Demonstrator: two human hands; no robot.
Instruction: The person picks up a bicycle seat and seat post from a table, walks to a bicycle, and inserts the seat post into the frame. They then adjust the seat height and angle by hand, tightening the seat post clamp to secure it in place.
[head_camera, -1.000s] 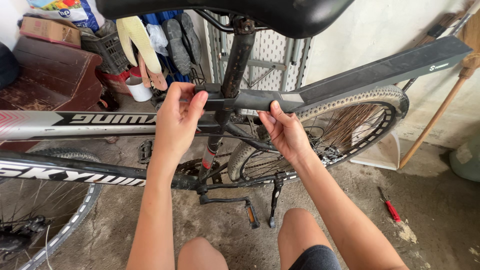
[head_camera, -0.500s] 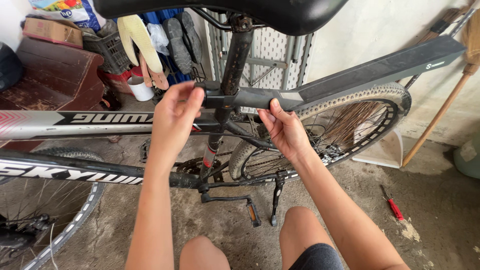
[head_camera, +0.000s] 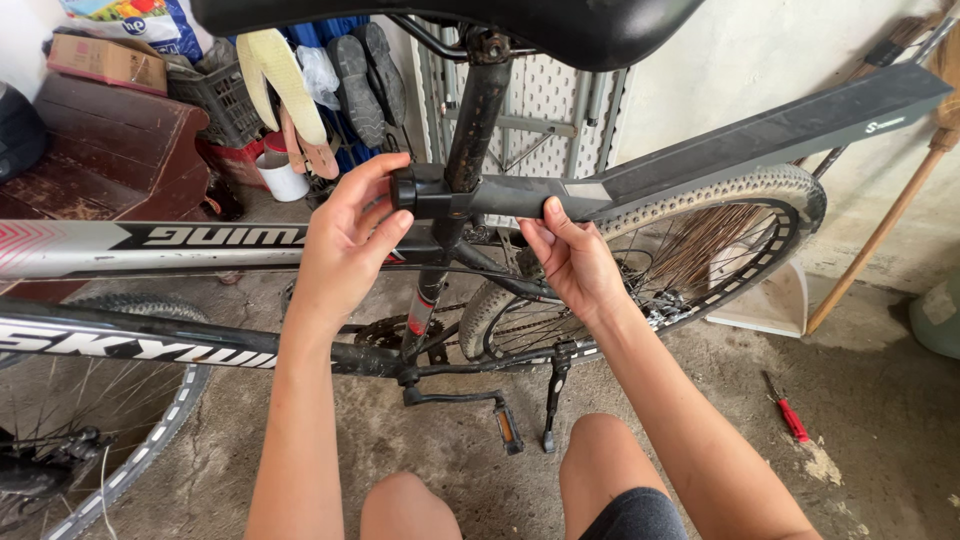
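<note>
Nearest, two bare knees above a rough concrete floor (head_camera: 880, 400). Further up, left hand (head_camera: 345, 245) cupped on the round black clamp (head_camera: 420, 192) of a long black plastic mudguard (head_camera: 760, 135), fingers curled, grip closed round the collar at the black seat post (head_camera: 478, 110). Right hand (head_camera: 575, 260) pinching the mudguard's underside just right of the post. Long axis up-right over the knobby rear tyre (head_camera: 770, 185), open room beyond; saddle close above.
</note>
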